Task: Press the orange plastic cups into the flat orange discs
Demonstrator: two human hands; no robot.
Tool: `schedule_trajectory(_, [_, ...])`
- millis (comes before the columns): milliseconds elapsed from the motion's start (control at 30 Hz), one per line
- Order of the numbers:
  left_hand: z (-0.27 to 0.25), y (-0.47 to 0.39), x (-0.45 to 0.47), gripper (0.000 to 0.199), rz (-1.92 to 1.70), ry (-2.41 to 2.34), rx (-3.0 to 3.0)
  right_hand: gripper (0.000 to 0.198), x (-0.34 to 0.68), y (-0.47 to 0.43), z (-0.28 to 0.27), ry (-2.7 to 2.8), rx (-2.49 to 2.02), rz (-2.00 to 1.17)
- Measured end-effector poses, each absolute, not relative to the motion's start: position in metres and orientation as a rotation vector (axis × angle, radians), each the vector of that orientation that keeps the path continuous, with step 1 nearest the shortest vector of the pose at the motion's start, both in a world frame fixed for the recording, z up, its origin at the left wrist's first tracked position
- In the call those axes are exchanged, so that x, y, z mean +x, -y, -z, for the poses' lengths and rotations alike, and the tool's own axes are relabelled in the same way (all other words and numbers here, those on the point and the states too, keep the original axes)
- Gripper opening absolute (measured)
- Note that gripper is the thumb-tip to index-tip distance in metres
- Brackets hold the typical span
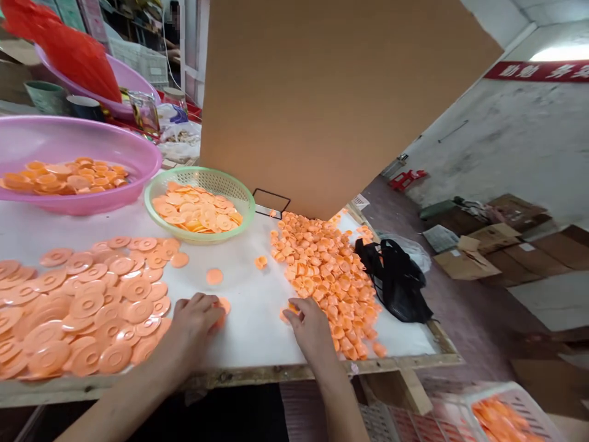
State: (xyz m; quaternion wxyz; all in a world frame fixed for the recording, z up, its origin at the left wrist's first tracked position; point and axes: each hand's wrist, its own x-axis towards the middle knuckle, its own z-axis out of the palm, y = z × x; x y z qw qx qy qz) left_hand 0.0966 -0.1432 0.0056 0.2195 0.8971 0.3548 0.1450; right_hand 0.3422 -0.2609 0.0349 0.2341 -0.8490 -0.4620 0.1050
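Two hands at one white table (257,334). Left hand (197,316) near the front edge, fingers bent down and close together, at one disc (224,305) partly hidden beneath the fingertips; whether gripped or only touched, cannot tell. Just beyond, one lone disc (214,275), lying flat. To the left, one broad spread of discs (115,307), overlapping, too many to count.

Right hand (310,325) at the left side of one heap of cups (331,276), also too many to count. Thumb and forefinger narrowed about one orange piece (292,307); whether held firmly, cannot tell. Between the heap and the spread, one lone cup (261,263), well apart from both hands.

Farther back, one green basket (248,215) with discs inside, and just beside it one pink basin (83,132) with cups inside. Behind, a second pink basin (133,73) with one red bag (69,52). Behind the heap, one tall brown board (322,110); right of the heap, one black bag (398,282). Below, at the right, one white crate (536,408) with orange pieces inside.
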Motion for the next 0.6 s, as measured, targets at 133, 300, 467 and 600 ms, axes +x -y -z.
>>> schedule_trajectory(133, [-0.001, 0.154, 0.108, 0.039, -0.389, -1.093, 2.314, 0.024, 0.333, 0.274, -0.022, 1.273, -2.253, -0.344])
schedule_trajectory(300, [-0.001, 0.137, 0.109, 0.027, -0.351, -1.12, 2.233, 0.021, 0.319, 0.258, -0.015, 0.893, -1.956, -0.67])
schedule_trajectory(467, [-0.009, 0.135, 0.125, 0.021, -0.259, -1.121, 2.281, 0.021, 0.299, 0.231, -0.02, 0.914, -1.801, -0.773])
schedule_trajectory(600, [-0.011, 0.132, 0.13, 0.021, -0.252, -1.093, 2.303, 0.024, 0.289, 0.214, -0.021, 1.105, -1.843, -0.701])
